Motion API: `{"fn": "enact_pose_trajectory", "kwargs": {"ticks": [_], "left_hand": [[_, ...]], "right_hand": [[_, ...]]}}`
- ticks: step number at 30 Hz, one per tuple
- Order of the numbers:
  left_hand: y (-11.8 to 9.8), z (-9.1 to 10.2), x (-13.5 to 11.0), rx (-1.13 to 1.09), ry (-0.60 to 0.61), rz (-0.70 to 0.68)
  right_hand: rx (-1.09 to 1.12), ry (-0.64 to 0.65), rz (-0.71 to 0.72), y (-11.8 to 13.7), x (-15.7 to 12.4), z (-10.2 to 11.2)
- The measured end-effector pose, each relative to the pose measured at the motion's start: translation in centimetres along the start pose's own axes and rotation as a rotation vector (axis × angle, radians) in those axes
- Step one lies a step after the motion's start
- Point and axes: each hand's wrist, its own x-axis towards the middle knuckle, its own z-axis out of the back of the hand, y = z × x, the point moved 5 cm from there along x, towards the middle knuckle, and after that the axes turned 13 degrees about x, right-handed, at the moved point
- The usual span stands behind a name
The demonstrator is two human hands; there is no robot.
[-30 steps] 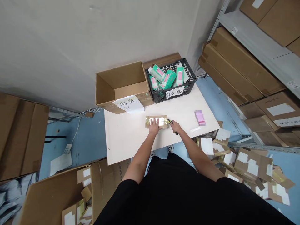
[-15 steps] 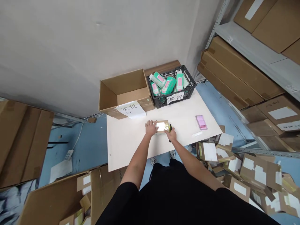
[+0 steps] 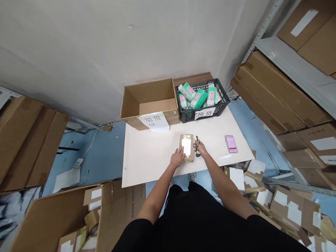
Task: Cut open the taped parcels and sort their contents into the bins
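Note:
A small brown cardboard box (image 3: 190,143) with a white label and clear yellowish tape lies on the white table (image 3: 147,154), its long side pointing away from me. My left hand (image 3: 177,156) rests on its left side, fingers stretched out over the top. Just right of the box, my right hand (image 3: 200,148) is closed around a black-and-yellow utility knife (image 3: 197,151). The knife points away from me; whether its blade is out, I cannot tell.
Behind stand an open carton (image 3: 149,120) with a paper sign and a black plastic crate (image 3: 183,116) of green-and-pink packages. A blurred pink item (image 3: 231,144) lies at right. Opened boxes (image 3: 286,206) pile up on the floor; a large carton (image 3: 120,206) stands lower left.
The small box has been turned from lying crosswise to lengthwise. My right hand, with the utility knife, has come off the box to its right; my left hand has shifted to its near left side.

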Motion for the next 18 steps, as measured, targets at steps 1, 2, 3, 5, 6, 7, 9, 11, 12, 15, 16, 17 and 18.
{"fn": "enact_pose_trajectory", "kwargs": {"ticks": [1,2,3,5,6,7,9,11,12,15,16,17,18], "left_hand": [[1.2,-0.3,-0.6,-0.012,-0.011,0.048],[2.5,-0.6,-1.2,-0.015,-0.027,0.106],[4.0,-0.8,-1.8,-0.012,-0.049,0.175],[7.0,-0.8,-2.9,-0.008,-0.106,0.301],[8.1,-0.8,-3.3,-0.012,-0.133,0.319],[8.9,-0.8,-3.4,-0.02,-0.144,0.291],[9.8,-1.2,-3.1,-0.039,-0.096,0.151],[10.5,-2.0,-3.0,-0.068,-0.005,0.025],[11.1,-2.4,-3.0,-0.09,0.024,0.004],[14.0,-3.9,-4.2,-0.189,0.056,0.094],[15.2,-4.5,-5.0,-0.217,0.069,0.144],[16.6,-5.0,-5.9,-0.238,0.08,0.205],[18.1,-5.4,-6.8,-0.252,0.079,0.271]], "right_hand": [[0.045,0.071,-0.008,-0.5,-0.4,-0.8],[0.074,0.135,-0.017,-1.0,-0.8,-1.6],[0.091,0.175,-0.021,-1.4,-1.0,-2.4],[0.075,0.162,0.0,-2.0,-1.2,-3.6],[0.036,0.114,0.021,-2.2,-1.2,-4.0],[-0.015,0.055,0.042,-2.5,-1.2,-4.3],[-0.11,-0.023,0.051,-3.1,-1.5,-5.0],[-0.113,-0.004,0.004,-4.0,-2.0,-6.5],[-0.073,0.03,-0.021,-4.4,-2.4,-7.5],[0.08,0.159,-0.062,-5.1,-3.8,-11.2],[0.11,0.2,-0.07,-5.2,-4.3,-12.6],[0.119,0.232,-0.078,-5.4,-4.7,-14.0],[0.107,0.252,-0.086,-5.6,-5.0,-15.3]]}}
